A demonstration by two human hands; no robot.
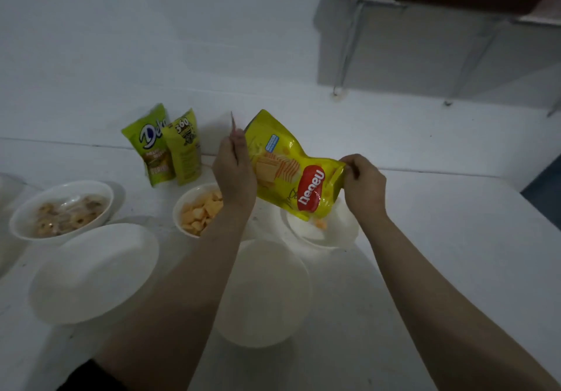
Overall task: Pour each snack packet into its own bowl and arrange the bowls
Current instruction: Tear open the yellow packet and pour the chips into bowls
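Two bare arms reach over an empty bowl (262, 293). Left hand (235, 168) and right hand (362, 184) each pinch one end of the yellow packet (291, 168), held upside down above the far bowl (331, 232) on the desk (440, 254). One snack piece (320, 224) has dropped in. I think a gentle shake over the middle works best. Whether the left fingers (239, 138) also hold a torn strip is hard to tell.

Head cam only, worn on me: looks fwd and down, close over my hands, white table (455, 254) and wall beyond.
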